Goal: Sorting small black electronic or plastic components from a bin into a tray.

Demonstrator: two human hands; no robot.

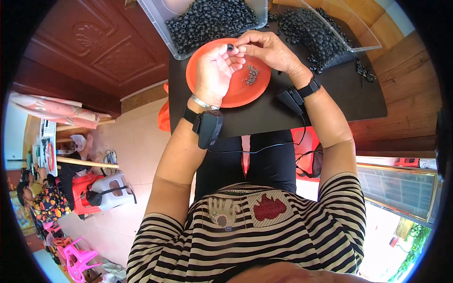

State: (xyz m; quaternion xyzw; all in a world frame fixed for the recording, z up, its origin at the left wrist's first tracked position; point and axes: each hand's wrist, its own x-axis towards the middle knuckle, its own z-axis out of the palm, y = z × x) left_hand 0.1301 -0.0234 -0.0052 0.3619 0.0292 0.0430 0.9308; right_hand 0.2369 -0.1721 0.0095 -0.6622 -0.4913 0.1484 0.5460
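Observation:
My left hand (216, 70) is turned palm up over a round orange plate (236, 99). Between its thumb and fingers it grips a small black knob-like part (230, 47) with a rounded outline. Close beside that part is my right hand (273, 54), its thumb and forefinger pinched together near the left fingertips. What the right fingers hold, if anything, is too small to make out. A little heap of small grey metal pieces (251, 75) lies on the plate beneath my hands.
Beyond the plate, a clear plastic bin (165, 40) holds many black parts (212, 23). More black parts (311, 37) are piled at the dark table's (339, 94) right, by a transparent panel (361, 48). A cable (255, 152) hangs across my lap. Stools and a person are at far left.

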